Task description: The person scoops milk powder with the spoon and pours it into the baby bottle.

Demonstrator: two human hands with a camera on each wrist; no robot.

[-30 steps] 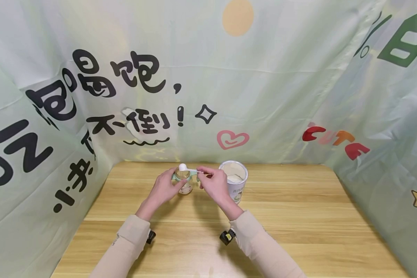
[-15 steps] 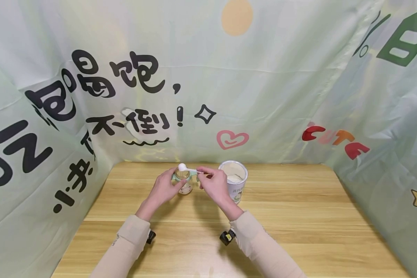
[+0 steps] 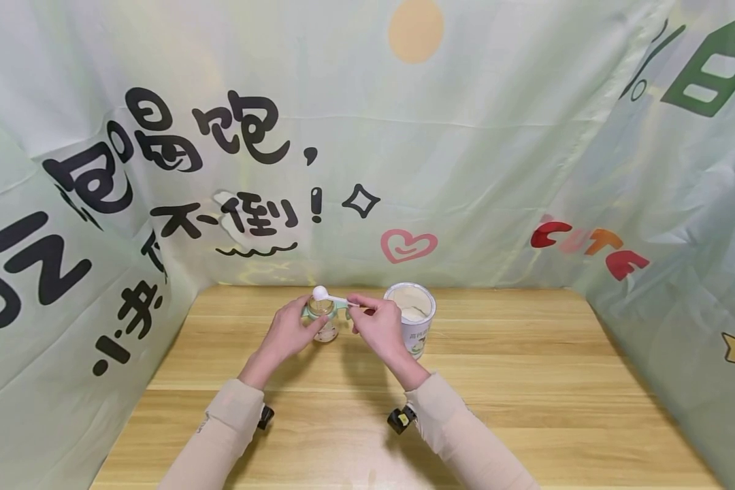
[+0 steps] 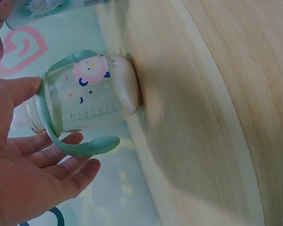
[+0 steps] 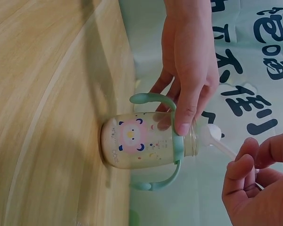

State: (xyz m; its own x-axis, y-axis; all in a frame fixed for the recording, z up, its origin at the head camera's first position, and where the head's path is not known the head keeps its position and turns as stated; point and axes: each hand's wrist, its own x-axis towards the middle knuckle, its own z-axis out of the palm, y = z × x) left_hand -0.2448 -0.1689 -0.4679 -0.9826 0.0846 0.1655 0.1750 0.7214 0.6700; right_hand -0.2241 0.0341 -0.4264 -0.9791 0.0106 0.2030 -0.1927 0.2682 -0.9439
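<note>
A clear baby bottle (image 5: 137,141) with a green two-handled ring and a printed pink animal stands upright on the table, uncapped. My left hand (image 3: 288,330) grips it at the ring near the neck, thumb on one side and fingers on the other. A pale layer shows at the bottle's base in the left wrist view. With its fingertips my right hand (image 3: 376,323) pinches the handle of a small white scoop (image 3: 320,293). The scoop's bowl is right at the bottle's mouth, with white powder showing at it in the right wrist view.
Just right of my right hand stands an open white can (image 3: 418,337) with pale powder inside, its wall partly behind that hand. The wooden table (image 3: 527,395) backs onto printed cloth walls (image 3: 478,170) on the far side, left and right.
The scoop's bowl sits very slightly higher at the bottle's mouth than before. Both hands, the bottle and the can keep their places.
</note>
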